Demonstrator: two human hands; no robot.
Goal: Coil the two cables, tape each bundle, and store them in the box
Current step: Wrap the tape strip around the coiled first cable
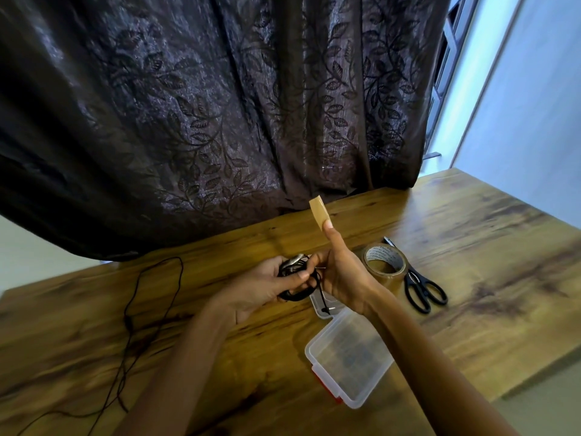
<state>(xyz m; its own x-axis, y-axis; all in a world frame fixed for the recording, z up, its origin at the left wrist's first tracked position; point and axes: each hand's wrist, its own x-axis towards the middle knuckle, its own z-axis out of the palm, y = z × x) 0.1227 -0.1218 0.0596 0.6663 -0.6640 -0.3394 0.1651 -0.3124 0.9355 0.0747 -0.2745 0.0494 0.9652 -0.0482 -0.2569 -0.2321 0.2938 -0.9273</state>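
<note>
My left hand (265,286) grips a coiled black cable bundle (294,278) with a silvery plug at its top, held above the table. My right hand (341,275) also pinches the bundle from the right; its raised index finger carries a short strip of brown tape (320,211) stuck to the fingertip. One loose end of the coiled cable dangles down over the clear box. A second thin black cable (147,306) lies uncoiled on the table at the left. The clear plastic box (327,306) sits open just under my hands, its lid (347,354) folded toward me.
A roll of brown packing tape (384,259) stands right of my hands, with black scissors (421,287) beside it. A dark leaf-patterned curtain (220,121) hangs along the wooden table's (487,247) far edge. The table's right edge meets a pale wall.
</note>
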